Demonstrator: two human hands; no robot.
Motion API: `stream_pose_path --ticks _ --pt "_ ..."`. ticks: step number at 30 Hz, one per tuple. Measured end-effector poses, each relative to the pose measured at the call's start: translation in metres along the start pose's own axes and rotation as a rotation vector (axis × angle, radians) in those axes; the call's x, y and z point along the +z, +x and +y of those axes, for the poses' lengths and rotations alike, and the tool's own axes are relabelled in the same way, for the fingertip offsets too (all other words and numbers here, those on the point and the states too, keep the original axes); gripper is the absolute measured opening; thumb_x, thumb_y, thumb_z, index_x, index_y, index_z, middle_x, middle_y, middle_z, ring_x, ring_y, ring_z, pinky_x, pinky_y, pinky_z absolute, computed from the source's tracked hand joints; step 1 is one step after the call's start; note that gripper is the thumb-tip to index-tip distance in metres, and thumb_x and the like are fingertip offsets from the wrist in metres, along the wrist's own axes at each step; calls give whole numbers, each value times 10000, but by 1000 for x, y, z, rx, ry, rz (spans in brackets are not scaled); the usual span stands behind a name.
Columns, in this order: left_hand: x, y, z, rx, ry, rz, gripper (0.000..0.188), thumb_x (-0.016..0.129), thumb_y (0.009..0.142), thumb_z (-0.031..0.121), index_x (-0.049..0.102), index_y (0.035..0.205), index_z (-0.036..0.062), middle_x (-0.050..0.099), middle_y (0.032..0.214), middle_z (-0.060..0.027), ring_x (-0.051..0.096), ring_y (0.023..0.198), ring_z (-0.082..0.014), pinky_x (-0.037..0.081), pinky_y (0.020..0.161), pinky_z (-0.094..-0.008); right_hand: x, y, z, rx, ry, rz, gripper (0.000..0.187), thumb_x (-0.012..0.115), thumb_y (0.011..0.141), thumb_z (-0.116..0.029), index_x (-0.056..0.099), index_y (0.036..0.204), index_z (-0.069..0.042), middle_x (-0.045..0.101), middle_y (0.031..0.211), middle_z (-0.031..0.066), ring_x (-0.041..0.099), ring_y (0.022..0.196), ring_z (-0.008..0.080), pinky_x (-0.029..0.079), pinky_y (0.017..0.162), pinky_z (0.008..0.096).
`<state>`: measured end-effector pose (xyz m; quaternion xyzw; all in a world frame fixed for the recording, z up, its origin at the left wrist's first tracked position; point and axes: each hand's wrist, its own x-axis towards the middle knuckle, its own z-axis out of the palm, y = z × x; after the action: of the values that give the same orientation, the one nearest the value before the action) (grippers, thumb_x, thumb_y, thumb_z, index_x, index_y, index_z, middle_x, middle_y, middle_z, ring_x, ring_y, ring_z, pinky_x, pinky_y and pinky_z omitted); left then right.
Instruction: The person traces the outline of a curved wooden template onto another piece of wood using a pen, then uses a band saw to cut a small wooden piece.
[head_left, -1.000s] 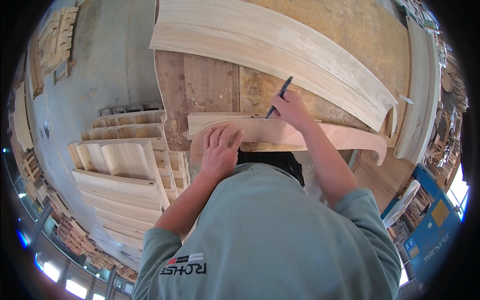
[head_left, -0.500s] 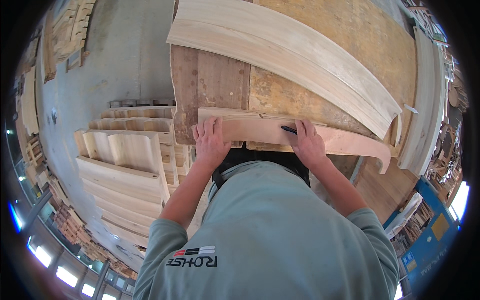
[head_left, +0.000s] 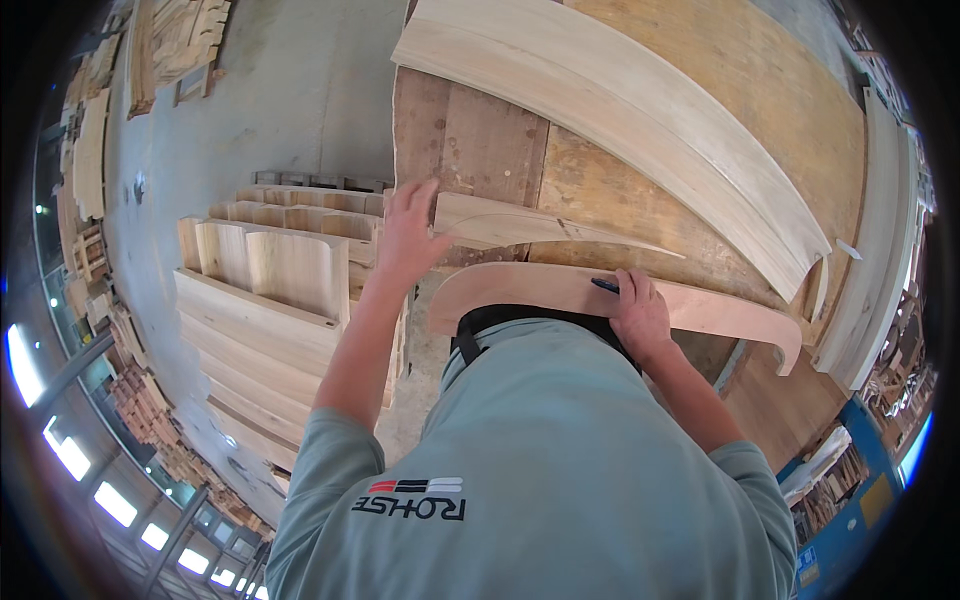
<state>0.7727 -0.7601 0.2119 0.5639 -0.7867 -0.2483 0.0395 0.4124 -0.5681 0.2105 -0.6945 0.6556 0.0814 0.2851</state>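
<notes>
Yellowish-brown wood panels top the worktable [head_left: 780, 110], its left part darker. Across it slants a long, pale curved plank [head_left: 610, 95]. Left of the table stands a stack of shaped wooden panels [head_left: 270, 265], some with scalloped faces. Pinkish and thin, the curved template [head_left: 540, 285], hooked at its right end, lies along the table's near side, just in front of the person's waist. Beyond it, a gap apart, rests a tapering flat board [head_left: 500, 222] with a curved line on its face. The left hand [head_left: 403, 238] is beside that board's left end, thumb spread from the fingers; contact is unclear. The right hand [head_left: 640, 312] has its fingers curled over the template, pinching a dark pen [head_left: 605, 286].
</notes>
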Motion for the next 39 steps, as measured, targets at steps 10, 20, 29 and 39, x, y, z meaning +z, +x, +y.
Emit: stream_pose_path --ticks 10,20,29,39 --pt "13 32 18 233 175 -304 818 782 683 110 448 1429 70 476 1458 -118 412 1382 -348 401 1137 -466 -13 5 2 -21 -10 68 719 720 764 -121 443 1422 -31 492 1349 171 546 1228 329 485 1004 427" --pt "-50 35 25 414 147 219 861 815 584 26 490 1380 69 507 1418 -126 456 1329 -369 413 1126 -478 -18 72 -33 -115 15 235 501 589 858 -91 511 1347 -18 552 1250 160 599 1144 302 503 956 412" --pt "-58 29 81 422 180 177 871 833 596 51 487 1394 74 500 1428 -135 450 1341 -374 401 1132 -484 -35 120 -44 -132 66 40 554 763 828 -282 544 1285 -58 603 1199 162 587 1174 328 490 942 463" --pt "1 12 144 501 31 37 855 805 629 93 468 1412 43 501 1408 -206 445 1333 -424 366 1143 -522 -29 -33 55 132 560 303 398 708 890 -303 631 1187 -49 655 1156 180 659 1021 321 541 848 429"
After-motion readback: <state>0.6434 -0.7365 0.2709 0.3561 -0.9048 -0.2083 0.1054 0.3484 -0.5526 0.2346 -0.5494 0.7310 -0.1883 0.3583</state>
